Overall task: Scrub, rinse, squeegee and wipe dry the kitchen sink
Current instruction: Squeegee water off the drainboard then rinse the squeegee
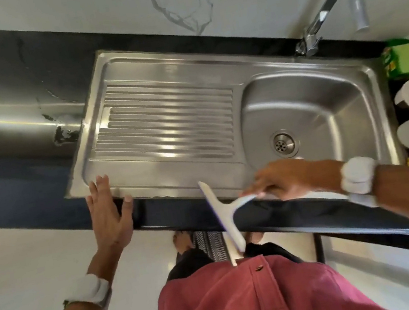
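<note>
Head view: right hand [286, 179] fingers pinch squeegee [223, 218] handle; left hand [107, 212] fingers spread on sink [175, 177] rim.

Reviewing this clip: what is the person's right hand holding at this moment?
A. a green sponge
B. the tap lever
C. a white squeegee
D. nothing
C: the right hand grips the handle of the white squeegee over the front edge of the sink, while the left hand rests flat on the sink's front rim.
</note>
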A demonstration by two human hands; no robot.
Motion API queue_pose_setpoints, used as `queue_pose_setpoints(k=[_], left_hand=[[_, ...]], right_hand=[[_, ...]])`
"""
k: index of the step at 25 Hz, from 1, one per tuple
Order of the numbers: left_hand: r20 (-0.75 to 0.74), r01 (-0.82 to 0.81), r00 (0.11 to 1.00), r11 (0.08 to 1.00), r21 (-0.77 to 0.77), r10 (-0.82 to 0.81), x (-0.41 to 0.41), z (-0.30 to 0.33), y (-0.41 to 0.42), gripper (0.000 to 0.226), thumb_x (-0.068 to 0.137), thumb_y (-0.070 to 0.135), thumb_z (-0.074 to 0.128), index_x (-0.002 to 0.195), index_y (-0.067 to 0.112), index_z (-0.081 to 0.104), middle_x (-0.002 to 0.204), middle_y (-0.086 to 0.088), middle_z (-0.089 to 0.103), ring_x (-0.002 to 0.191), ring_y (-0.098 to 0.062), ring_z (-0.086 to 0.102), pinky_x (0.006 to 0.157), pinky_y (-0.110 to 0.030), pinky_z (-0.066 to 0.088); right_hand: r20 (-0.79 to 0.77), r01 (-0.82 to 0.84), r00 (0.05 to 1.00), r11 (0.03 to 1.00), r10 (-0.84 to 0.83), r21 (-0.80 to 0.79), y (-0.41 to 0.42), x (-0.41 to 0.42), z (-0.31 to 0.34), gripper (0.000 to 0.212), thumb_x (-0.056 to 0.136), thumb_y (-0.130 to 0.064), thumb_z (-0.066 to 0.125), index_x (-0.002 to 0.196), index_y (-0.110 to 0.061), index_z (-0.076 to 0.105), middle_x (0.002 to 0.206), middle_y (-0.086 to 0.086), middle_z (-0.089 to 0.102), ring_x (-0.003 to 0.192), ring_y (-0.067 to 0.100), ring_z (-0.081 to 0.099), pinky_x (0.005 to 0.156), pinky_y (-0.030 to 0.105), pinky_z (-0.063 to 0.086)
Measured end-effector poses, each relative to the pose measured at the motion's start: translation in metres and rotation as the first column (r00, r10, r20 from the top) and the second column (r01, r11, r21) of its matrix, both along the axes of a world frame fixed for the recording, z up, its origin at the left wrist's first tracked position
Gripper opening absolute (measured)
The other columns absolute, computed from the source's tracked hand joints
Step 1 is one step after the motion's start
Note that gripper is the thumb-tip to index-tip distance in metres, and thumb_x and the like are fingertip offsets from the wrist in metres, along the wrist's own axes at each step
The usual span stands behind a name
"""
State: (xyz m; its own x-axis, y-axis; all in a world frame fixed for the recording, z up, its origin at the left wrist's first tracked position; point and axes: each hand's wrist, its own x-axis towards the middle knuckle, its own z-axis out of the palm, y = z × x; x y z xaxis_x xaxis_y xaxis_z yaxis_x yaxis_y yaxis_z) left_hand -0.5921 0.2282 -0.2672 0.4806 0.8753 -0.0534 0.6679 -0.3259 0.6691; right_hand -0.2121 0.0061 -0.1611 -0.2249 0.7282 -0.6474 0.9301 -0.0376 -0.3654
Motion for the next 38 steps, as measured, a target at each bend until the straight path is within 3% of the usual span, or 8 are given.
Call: queue_pose_setpoints(k=[5, 9, 14, 17, 24, 28, 32, 38], left_hand=[[-0.240, -0.001, 0.971, 0.997, 0.078, 0.020, 0.072, -0.008, -0.048, 0.079, 0.100, 0.065, 0.020, 0.166, 0.021, 0.008, 0.174, -0.007, -0.001, 0.160, -0.021, -0.011, 0.129, -0.048, -0.006], [-0.345, 0.052, 0.939, 0.984, 0.169, 0.009, 0.084, -0.010, -0.064, 0.085, 0.098, 0.070, 0.013, 0.166, 0.019, 0.007, 0.173, -0.008, -0.005, 0.159, -0.021, -0.013, 0.129, -0.050, -0.003], [-0.324, 0.049, 0.946, 0.994, 0.101, -0.013, 0.080, 0.001, -0.075, 0.087, 0.096, 0.074, 0.019, 0.166, 0.023, 0.010, 0.173, -0.003, -0.003, 0.159, -0.015, -0.013, 0.129, -0.051, -0.002], [-0.360, 0.111, 0.930, 0.992, 0.065, -0.080, 0.077, 0.008, -0.077, 0.089, 0.093, 0.074, 0.027, 0.165, 0.024, 0.014, 0.173, 0.001, 0.002, 0.159, -0.013, -0.008, 0.129, -0.048, -0.002], [-0.450, 0.175, 0.883, 0.983, 0.048, -0.135, 0.083, 0.015, 0.039, 0.082, 0.087, 0.059, 0.052, 0.159, 0.025, 0.032, 0.172, -0.005, 0.015, 0.160, -0.023, 0.008, 0.127, -0.057, 0.013], [-0.497, 0.257, 0.846, 0.964, 0.065, -0.192, 0.095, 0.025, 0.117, 0.087, 0.081, 0.062, 0.040, 0.161, 0.027, 0.029, 0.172, -0.004, 0.013, 0.160, -0.022, 0.009, 0.127, -0.052, 0.011], [-0.518, 0.372, 0.810, 0.924, 0.092, -0.275, 0.100, 0.033, 0.182, 0.078, 0.095, 0.054, 0.054, 0.163, 0.028, 0.024, 0.173, -0.003, 0.005, 0.160, -0.020, -0.003, 0.128, -0.053, 0.003], [-0.492, 0.481, 0.790, 0.868, 0.127, -0.366, 0.102, 0.022, 0.245, 0.079, 0.095, 0.050, 0.060, 0.161, 0.020, 0.029, 0.172, -0.008, 0.012, 0.160, -0.025, -0.001, 0.128, -0.056, 0.011]], right_hand=[[0.258, -0.102, 0.951, 0.959, 0.172, -0.264, -0.082, 0.141, 0.060, 0.049, 0.106, -0.034, 0.052, 0.139, -0.069, 0.041, 0.097, -0.029, 0.055, 0.094, -0.001, 0.054, 0.075, 0.019, 0.041], [0.545, -0.228, 0.743, 0.913, 0.388, -0.340, -0.074, 0.189, 0.083, 0.039, 0.099, -0.033, 0.056, 0.131, -0.054, 0.061, 0.118, -0.025, 0.072, 0.097, 0.008, 0.068, 0.071, 0.027, 0.054], [0.434, 0.059, 0.894, 0.990, -0.109, 0.126, -0.027, 0.165, 0.068, 0.045, 0.102, -0.039, 0.049, 0.140, -0.064, 0.048, 0.132, -0.020, 0.066, 0.121, 0.019, 0.064, 0.081, 0.033, 0.049], [0.160, 0.374, 0.900, 0.908, -0.405, 0.191, -0.016, 0.154, 0.041, 0.064, 0.099, -0.040, 0.063, 0.158, -0.042, 0.038, 0.137, 0.004, 0.055, 0.130, 0.028, 0.053, 0.099, 0.035, 0.042], [-0.348, 0.895, 0.437, 0.363, -0.829, 0.260, 0.057, 0.091, 0.012, 0.056, 0.096, -0.026, 0.063, 0.149, -0.034, 0.050, 0.127, 0.007, 0.058, 0.105, 0.036, 0.069, 0.079, 0.048, 0.062], [-0.077, 0.812, 0.446, 0.368, -0.892, 0.453, 0.165, 0.058, 0.018, 0.045, 0.105, -0.025, 0.049, 0.149, -0.017, 0.045, 0.129, 0.015, 0.059, 0.118, 0.037, 0.061, 0.091, 0.041, 0.052], [0.223, 0.783, 0.433, 0.487, -0.873, 0.387, 0.199, -0.010, 0.003, 0.064, 0.104, -0.011, 0.041, 0.164, -0.009, 0.017, 0.148, 0.018, 0.044, 0.126, 0.038, 0.059, 0.098, 0.045, 0.052], [0.219, 0.864, 0.391, 0.438, -0.894, 0.249, 0.119, -0.125, 0.036, 0.077, 0.104, -0.013, 0.042, 0.165, -0.017, -0.004, 0.151, 0.010, 0.035, 0.111, 0.027, 0.068, 0.084, 0.038, 0.052]])
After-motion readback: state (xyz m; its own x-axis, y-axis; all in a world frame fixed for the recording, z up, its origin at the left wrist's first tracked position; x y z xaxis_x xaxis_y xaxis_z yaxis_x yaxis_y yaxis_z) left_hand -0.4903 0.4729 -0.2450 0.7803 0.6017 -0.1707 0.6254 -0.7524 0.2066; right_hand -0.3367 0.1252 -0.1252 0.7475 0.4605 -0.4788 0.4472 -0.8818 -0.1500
